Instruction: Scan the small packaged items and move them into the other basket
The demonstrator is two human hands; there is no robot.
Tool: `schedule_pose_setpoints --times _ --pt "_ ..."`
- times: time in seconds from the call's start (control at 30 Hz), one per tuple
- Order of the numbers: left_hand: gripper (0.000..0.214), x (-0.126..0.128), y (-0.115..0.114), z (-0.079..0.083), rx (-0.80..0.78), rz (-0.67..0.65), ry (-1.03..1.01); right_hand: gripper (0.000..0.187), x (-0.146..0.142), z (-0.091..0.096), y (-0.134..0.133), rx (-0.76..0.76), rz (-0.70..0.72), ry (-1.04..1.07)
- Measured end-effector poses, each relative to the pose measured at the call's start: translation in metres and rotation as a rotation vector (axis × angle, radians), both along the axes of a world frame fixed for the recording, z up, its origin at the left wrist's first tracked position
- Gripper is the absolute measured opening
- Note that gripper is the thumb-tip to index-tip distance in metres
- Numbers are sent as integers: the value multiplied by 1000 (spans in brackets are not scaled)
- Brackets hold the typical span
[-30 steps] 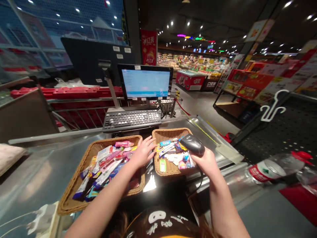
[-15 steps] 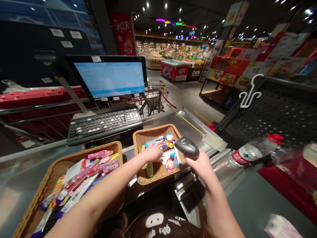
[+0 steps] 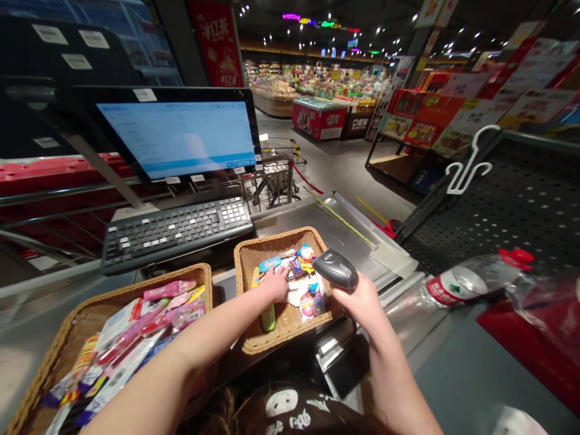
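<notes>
My right hand (image 3: 359, 296) is wrapped round the handle of a black barcode scanner (image 3: 336, 269), its head over the right side of a small wicker basket (image 3: 252, 345). Inside that basket, my left hand (image 3: 276, 284) reaches in with fingers stretched out, touching or just above the small packaged sweets. Near its fingertips lie a blue packet (image 3: 270, 263), white wrappers and a dark blue packet (image 3: 301, 262). A pink round sweet (image 3: 307, 307) and a green item (image 3: 268, 318) lie lower in the basket.
A larger wicker basket (image 3: 45, 353) with colourful packets stands at left. Behind are a keyboard (image 3: 176, 232) and a monitor (image 3: 181, 139). A bottle with a red cap (image 3: 475, 278) lies at right, below a white hanger (image 3: 469, 163) on a black perforated panel (image 3: 521, 199).
The view has shifted slightly, so most near things sit further left. My left hand has drawn back a little among the sweets; the scanner stays in my right hand.
</notes>
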State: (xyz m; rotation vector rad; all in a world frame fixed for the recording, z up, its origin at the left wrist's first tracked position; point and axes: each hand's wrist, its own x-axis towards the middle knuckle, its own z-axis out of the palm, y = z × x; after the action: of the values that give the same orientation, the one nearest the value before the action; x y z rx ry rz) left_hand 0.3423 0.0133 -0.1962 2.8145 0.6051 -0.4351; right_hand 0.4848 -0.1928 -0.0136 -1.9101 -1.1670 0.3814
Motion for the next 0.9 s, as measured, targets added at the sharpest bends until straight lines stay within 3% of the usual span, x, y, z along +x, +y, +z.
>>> schedule_pose_setpoints --times 0.3,0.9 --pt "37 1 -32 1 68 -23 -99 15 -1 -6 11 0 23 44" --pt "31 -2 -19 22 118 -99 -31 12 -3 0 8 51 37 55"
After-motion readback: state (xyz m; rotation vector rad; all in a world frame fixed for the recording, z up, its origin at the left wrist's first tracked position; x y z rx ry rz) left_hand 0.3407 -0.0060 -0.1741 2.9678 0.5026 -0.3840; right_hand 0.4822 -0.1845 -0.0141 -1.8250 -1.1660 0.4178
